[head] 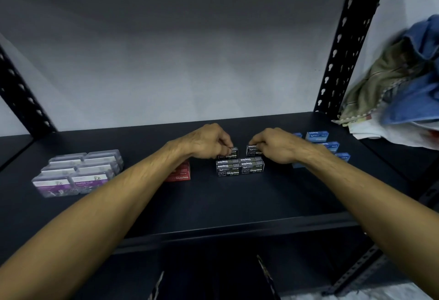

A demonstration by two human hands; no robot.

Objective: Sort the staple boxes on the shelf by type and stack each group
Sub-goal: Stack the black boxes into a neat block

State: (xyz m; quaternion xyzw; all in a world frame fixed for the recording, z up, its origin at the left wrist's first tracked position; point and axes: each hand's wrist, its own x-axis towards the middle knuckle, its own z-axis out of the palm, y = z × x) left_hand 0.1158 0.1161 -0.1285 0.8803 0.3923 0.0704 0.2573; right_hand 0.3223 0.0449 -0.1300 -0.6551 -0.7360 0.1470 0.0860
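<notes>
A block of black staple boxes (240, 168) stands in the middle of the dark shelf (213, 204), two wide and stacked. On top of it at the left sits one black box (229, 154), pinched by the fingers of my left hand (206, 141). My right hand (275, 145) pinches a second black box (253, 150) on top at the right. Red staple boxes (180, 173) lie left of the block, partly hidden behind my left forearm. Blue staple boxes (318, 136) lie at the back right, some hidden by my right arm.
Clear plastic paper-clip boxes (78, 173) with purple labels stand grouped at the left of the shelf. Black perforated uprights (344, 45) frame the shelf. A heap of cloth (401, 81) hangs at the right, outside the frame.
</notes>
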